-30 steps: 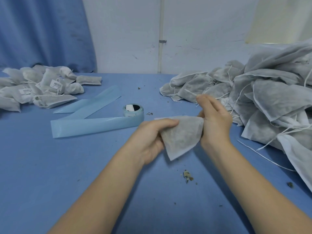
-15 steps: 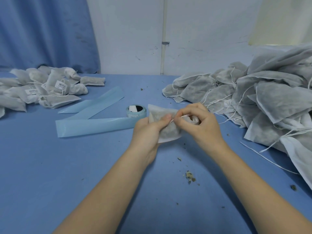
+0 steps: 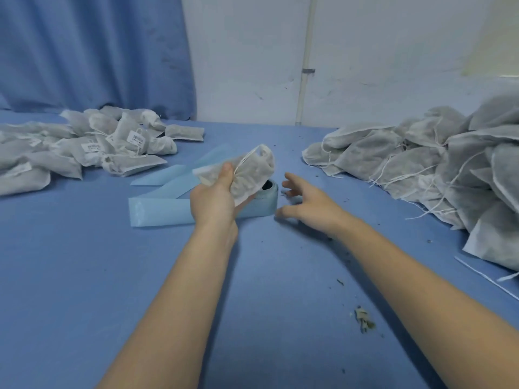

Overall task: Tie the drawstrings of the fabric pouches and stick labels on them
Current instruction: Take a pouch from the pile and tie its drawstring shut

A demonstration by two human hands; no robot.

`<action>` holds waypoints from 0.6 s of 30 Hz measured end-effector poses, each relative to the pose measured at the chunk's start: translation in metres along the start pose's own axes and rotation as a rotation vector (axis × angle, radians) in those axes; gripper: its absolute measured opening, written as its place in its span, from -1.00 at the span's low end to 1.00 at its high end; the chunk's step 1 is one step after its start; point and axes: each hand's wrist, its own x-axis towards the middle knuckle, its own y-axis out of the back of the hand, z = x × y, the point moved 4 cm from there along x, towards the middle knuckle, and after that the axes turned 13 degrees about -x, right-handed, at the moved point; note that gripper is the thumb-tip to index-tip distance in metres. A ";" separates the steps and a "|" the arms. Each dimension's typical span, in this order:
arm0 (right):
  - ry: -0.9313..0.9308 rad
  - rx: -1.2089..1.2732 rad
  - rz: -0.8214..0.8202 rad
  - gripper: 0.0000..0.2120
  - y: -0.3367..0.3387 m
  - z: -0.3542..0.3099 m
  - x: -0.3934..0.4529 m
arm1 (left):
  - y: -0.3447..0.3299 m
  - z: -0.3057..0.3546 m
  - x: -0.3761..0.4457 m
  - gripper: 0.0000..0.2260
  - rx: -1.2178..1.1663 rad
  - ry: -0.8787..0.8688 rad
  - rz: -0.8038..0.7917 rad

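My left hand [image 3: 214, 199] grips a grey fabric pouch [image 3: 248, 171] above the table, thumb pressed on its gathered neck where the white drawstring [image 3: 245, 160] loops. My right hand [image 3: 304, 202] hovers open just right of the label roll [image 3: 266, 196], fingers spread and holding nothing. The pale blue backing strip [image 3: 157, 211] of the roll trails left across the table. The pouch and my left hand hide part of the roll.
A pile of labelled, tied pouches [image 3: 92, 147] lies at the far left. A big heap of untied pouches [image 3: 438, 167] with loose strings fills the right side. Herb crumbs [image 3: 363, 320] dot the blue table [image 3: 84, 290]. A blue curtain [image 3: 92, 51] hangs behind.
My right hand let go of the pouch and drawstring and moved right and down beside the label roll, opening. My left hand lifted the pouch, its neck now gathered.
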 end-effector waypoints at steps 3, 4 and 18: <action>0.058 0.027 0.039 -0.18 -0.006 -0.007 0.010 | 0.002 0.000 0.008 -0.81 -0.024 0.042 0.021; 0.073 0.038 0.063 -0.21 -0.007 -0.009 0.013 | 0.002 -0.001 0.009 -0.83 -0.034 0.060 0.013; -0.216 -0.198 0.254 -0.21 -0.025 -0.031 0.016 | 0.002 -0.014 0.021 -0.93 0.152 -0.027 0.035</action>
